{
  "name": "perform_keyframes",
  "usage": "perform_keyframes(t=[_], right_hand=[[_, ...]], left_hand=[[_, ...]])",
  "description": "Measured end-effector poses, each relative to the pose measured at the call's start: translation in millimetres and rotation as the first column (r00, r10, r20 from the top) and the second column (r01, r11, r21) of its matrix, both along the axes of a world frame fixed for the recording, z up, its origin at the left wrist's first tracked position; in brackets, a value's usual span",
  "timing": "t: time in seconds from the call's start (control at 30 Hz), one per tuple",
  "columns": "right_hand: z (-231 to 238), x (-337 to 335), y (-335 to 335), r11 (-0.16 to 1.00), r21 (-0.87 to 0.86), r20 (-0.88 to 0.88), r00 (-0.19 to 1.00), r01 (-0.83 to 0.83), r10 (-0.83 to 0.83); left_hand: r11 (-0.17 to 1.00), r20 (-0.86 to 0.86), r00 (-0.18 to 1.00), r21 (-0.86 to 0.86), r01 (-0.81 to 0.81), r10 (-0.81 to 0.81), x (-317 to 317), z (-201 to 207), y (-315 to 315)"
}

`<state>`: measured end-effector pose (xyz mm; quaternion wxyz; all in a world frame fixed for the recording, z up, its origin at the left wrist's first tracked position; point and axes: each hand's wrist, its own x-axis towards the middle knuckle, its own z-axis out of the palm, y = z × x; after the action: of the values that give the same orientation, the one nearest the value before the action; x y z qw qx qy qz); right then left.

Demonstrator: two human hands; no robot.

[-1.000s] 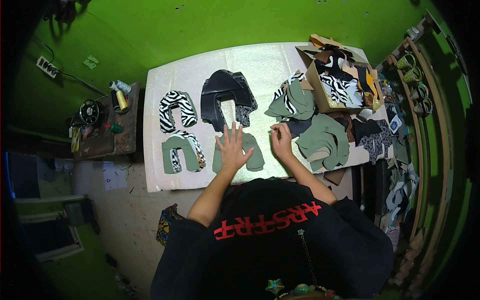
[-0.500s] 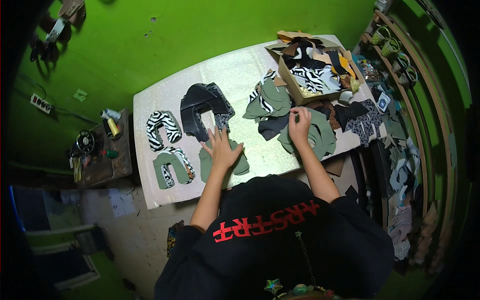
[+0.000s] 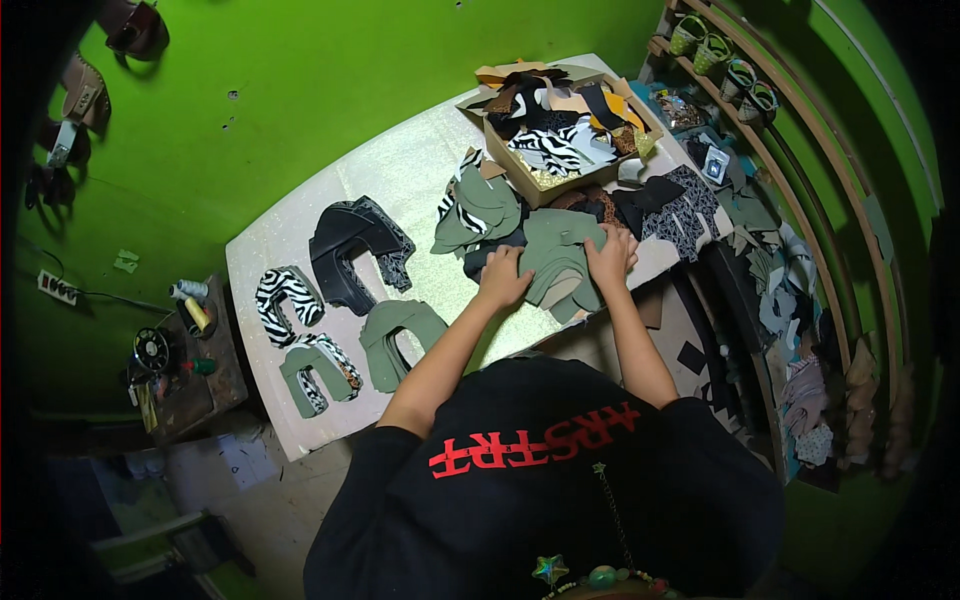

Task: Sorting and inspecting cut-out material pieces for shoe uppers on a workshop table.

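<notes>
Both my hands are at a pile of olive-green cut pieces (image 3: 560, 250) near the table's front edge, right of its middle. My left hand (image 3: 505, 277) pinches the pile's left edge with bent fingers. On the opposite side my right hand (image 3: 611, 256) grips the right edge, its thumb over the top piece and its fingers at the rim. Left of my arms lies a stack of green U-shaped pieces (image 3: 392, 335). Behind the left hand, another heap of green pieces (image 3: 485, 200) is mixed with zebra-print strips, and black material (image 3: 484, 258) shows below it.
Black U-shaped pieces (image 3: 345, 240), zebra-print U-shapes (image 3: 272, 293) and a smaller green stack (image 3: 298, 383) line the left of the table (image 3: 300, 222). A cardboard box (image 3: 520, 180) of scraps stands at the back right. Dark patterned offcuts (image 3: 685, 220) lie at the right end.
My left hand has left the green U-shaped stack and crossed right to the green pile. My right hand now grips the pile's right edge. The whole view has shifted.
</notes>
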<state>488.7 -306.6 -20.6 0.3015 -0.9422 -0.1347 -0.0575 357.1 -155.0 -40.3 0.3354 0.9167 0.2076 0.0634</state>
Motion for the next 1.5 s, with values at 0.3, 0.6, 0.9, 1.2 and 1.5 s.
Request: perform_keyframes(t=[0.3, 0.6, 0.9, 1.2, 1.5], right_hand=[[9, -19, 3, 0.947, 0.206, 0.32, 0.932, -0.245, 0.171], [75, -68, 59, 0.597, 0.388, 0.312, 0.71, -0.702, 0.632], [59, -121, 122, 0.474, 0.744, -0.086, 0.637, -0.471, 0.766], [56, -234, 193, 0.416, 0.806, -0.295, 0.323, -0.421, 0.899], [9, -341, 248, 0.389, 0.64, -0.358, 0.191, -0.663, 0.914]], left_hand=[[0.986, 0.048, 0.985, -0.044, -0.161, 0.163, -1, 12, -4], [0.774, 0.365, 0.862, -0.631, -0.049, 0.352, -36, 31, 21], [0.594, 0.339, 0.806, -0.804, -0.019, 0.485, -151, 58, 65], [0.497, 0.217, 0.691, -0.835, -0.234, 0.689, -309, 58, 111], [0.37, 0.01, 0.51, -0.699, -0.611, 0.86, -434, 26, 146]])
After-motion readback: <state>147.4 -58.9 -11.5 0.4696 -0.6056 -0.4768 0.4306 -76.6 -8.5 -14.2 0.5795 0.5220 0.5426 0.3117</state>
